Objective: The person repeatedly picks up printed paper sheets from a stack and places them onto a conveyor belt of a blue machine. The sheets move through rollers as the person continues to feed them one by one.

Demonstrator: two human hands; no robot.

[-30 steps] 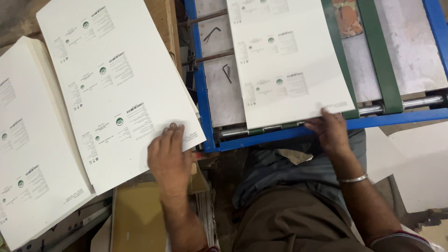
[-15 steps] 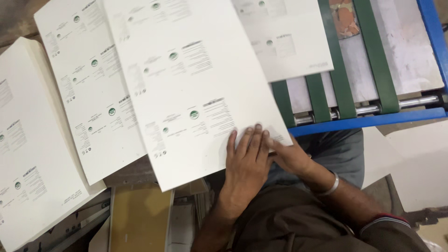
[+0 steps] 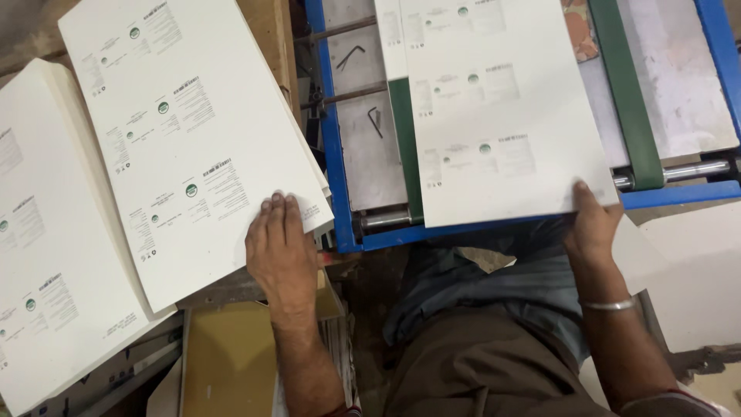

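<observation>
Blue-framed feed table [image 3: 333, 154] with green belts [image 3: 624, 93] and a bare metal roller [image 3: 695, 170] fills the upper right of my view, while two stacks of white printed sheets lie to the left on a low bench. My left hand [image 3: 282, 251] lies flat, fingers together and extended, pressed on the near right corner of the top sheet of the nearer stack [image 3: 193, 147]; the farther stack [image 3: 46, 247] sits beside it, partly tucked under it, untouched. My right hand [image 3: 593, 228] grips the near right corner of a single printed sheet [image 3: 502, 116] that rests on the feed table across one green belt, its near edge overhanging the blue rail; the thumb is on top, and the fingers below are hidden, so I cannot tell how tightly they close. A metal bangle [image 3: 610, 305] circles that wrist. Two small hex keys [image 3: 363, 85] lie on the grey plate between the rails, clear of the sheet. To seat the sheet well, I judge that the right hand should keep it flat and square to the belts, easing it forward by the corner without creasing it. The left palm should hold the stack steady so that only the top sheet lifts away when taken.
</observation>
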